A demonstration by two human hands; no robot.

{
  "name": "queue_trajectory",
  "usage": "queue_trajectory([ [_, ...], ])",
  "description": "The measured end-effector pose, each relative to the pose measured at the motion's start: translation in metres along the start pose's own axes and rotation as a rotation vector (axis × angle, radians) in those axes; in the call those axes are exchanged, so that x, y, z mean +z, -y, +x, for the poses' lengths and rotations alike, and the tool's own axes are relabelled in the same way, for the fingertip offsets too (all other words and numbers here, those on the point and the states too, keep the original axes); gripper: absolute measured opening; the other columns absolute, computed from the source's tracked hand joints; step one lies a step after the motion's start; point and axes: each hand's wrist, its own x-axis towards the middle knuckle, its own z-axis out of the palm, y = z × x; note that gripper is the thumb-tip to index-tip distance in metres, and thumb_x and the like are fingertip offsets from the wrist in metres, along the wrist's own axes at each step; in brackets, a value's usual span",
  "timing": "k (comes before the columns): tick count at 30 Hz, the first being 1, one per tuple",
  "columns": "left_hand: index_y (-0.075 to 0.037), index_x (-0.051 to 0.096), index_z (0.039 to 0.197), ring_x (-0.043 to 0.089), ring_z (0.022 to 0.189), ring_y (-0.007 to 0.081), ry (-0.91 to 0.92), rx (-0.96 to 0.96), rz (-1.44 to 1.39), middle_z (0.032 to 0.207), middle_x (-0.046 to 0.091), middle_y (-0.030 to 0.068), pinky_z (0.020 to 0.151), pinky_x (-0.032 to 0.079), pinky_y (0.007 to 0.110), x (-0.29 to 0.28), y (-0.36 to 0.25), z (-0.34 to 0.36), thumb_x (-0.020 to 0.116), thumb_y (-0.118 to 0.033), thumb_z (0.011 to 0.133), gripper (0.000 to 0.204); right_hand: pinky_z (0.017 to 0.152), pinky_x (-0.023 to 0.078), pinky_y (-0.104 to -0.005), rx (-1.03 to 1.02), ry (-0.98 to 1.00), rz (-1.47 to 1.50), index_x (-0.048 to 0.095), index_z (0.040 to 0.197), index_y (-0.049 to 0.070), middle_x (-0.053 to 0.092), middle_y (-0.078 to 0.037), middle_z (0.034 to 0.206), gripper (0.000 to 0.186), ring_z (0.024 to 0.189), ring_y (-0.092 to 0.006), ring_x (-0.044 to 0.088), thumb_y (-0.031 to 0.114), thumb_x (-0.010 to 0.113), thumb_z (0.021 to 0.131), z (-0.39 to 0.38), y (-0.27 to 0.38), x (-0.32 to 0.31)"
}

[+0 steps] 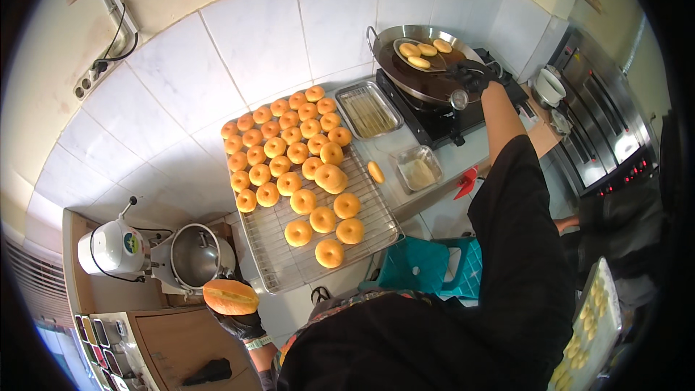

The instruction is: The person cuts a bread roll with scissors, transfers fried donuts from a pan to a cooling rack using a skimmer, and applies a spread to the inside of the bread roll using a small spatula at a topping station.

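My left hand (241,324), in a black glove, holds a long golden bun (229,294) with a pale split band, at the lower left. My right hand (472,76), also gloved, grips the handle of a skimmer (437,68) in a wide steel pan (391,76) of dark oil on a black stove (449,134). Several oblong golden pieces (418,61) are at the skimmer's head. A small round metal piece (458,99) sits on the pan's rim. Ring doughnuts (302,201) fill much of a wire rack (275,261), with one loose oblong piece (375,171) beside it.
Two metal trays (368,87) (434,159) flank the loose piece. At left are a white mixer (108,250) and steel bowl (184,242). A steel oven (594,163), teal stools (405,261) and a dough-piece tray (604,282) are rightward. Another person's hand (566,223) shows at right.
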Motion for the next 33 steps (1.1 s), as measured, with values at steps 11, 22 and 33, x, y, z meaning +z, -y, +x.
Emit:
queue_trajectory([
  [11, -0.006, 0.042, 0.121, 0.048, 0.105, 0.0244, 0.060, 0.073, 0.047, 0.120, 0.048, 0.0093, 0.088, 0.043, 0.038, 0.011, 0.003, -0.010, 0.047, -0.023, 0.089, 0.037, 0.046, 0.041, -0.0134, -0.089, -0.120, 0.033, 0.054, 0.090, -0.009, 0.057, -0.009, 0.074, 0.019, 0.058, -0.0075, 0.055, 0.008, 0.054, 0.082, 0.017, -0.008, -0.016],
  [22, -0.005, 0.041, 0.124, 0.046, 0.109, 0.0262, -0.010, -0.038, -0.181, 0.122, 0.047, 0.0108, 0.096, 0.035, 0.041, 0.014, -0.001, -0.006, 0.047, -0.037, 0.087, 0.049, 0.046, 0.042, -0.0154, -0.057, -0.176, -0.200, 0.057, 0.088, -0.003, 0.058, -0.007, 0.073, 0.013, 0.058, -0.0078, 0.054, 0.008, 0.055, 0.081, -0.012, 0.001, -0.036],
  [33, -0.004, 0.040, 0.125, 0.044, 0.111, 0.0263, 0.018, -0.112, -0.187, 0.123, 0.046, 0.0112, 0.097, 0.033, 0.041, 0.008, 0.001, 0.008, 0.048, -0.037, 0.087, 0.051, 0.046, 0.043, -0.0170, -0.080, -0.179, -0.192, 0.057, 0.088, 0.002, 0.058, -0.005, 0.072, 0.010, 0.057, -0.0068, 0.052, 0.008, 0.057, 0.080, -0.046, 0.016, -0.026],
])
